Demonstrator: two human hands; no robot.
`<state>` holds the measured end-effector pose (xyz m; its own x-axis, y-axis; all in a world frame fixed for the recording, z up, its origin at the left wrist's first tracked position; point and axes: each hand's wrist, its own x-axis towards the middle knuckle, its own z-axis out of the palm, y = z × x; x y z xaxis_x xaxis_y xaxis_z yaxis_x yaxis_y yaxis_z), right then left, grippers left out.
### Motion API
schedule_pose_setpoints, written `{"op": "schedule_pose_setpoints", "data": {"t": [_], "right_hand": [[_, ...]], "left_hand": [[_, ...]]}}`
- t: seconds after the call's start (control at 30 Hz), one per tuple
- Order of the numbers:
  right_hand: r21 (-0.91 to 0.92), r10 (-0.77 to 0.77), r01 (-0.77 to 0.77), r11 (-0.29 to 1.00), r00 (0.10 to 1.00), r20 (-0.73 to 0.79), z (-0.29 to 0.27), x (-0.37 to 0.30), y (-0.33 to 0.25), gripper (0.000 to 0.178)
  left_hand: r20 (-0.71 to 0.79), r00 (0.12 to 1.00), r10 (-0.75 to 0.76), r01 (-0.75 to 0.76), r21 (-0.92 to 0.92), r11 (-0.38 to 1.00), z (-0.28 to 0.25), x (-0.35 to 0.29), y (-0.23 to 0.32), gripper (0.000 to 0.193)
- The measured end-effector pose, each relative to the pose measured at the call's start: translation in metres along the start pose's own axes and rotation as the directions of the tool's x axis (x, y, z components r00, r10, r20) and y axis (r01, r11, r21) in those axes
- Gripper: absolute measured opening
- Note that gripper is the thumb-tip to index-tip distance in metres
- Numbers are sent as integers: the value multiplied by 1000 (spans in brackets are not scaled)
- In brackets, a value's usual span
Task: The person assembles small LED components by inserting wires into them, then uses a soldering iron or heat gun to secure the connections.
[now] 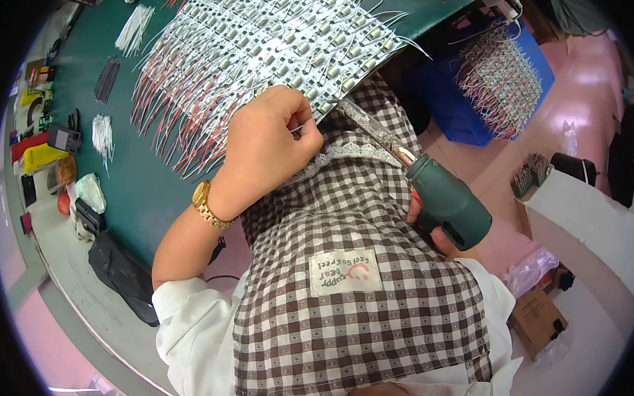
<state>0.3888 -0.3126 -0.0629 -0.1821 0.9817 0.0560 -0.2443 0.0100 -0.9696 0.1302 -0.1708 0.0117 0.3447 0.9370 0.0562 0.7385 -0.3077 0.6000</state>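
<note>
A large white circuit board panel [288,37] lies on the green table, covered with rows of small components and many thin red, white and grey wires. My left hand [266,143], with a gold watch [209,206] at the wrist, is closed at the panel's near edge. Its thumb and forefinger pinch a thin pale wire [296,129]. My right hand [442,240], mostly hidden behind the tool, grips a dark green soldering gun [450,202] with a red trigger. The gun's long metal tip [363,121] points up-left and reaches the panel's near right corner.
Bundles of white wires [102,138] and dark wires [108,80] lie on the green tabletop [137,190] at left. On the right, a blue crate [453,119] on the floor holds wired boards [504,82]. A black bag [121,274] rests near the table's left end.
</note>
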Motion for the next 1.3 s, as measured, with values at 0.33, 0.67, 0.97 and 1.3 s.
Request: {"op": "schedule_pose_setpoints", "data": {"t": [0.33,0.67,0.97,1.3], "right_hand": [[48,198,-198,979,980,16,6,12,-20,38],[-146,156,-142,979,984,90,4,14,-17,43],[-265,178,-128,956,968,175,5,21,-27,41],[-192,65,-62,979,998,8,2,10,-18,31]], "left_hand": [[16,999,-35,35,31,999,-1,-1,2,10],[53,998,-28,27,21,999,-5,2,1,10],[68,996,-62,60,18,998,-6,4,1,9],[96,992,-86,84,16,996,-12,4,4,9]]}}
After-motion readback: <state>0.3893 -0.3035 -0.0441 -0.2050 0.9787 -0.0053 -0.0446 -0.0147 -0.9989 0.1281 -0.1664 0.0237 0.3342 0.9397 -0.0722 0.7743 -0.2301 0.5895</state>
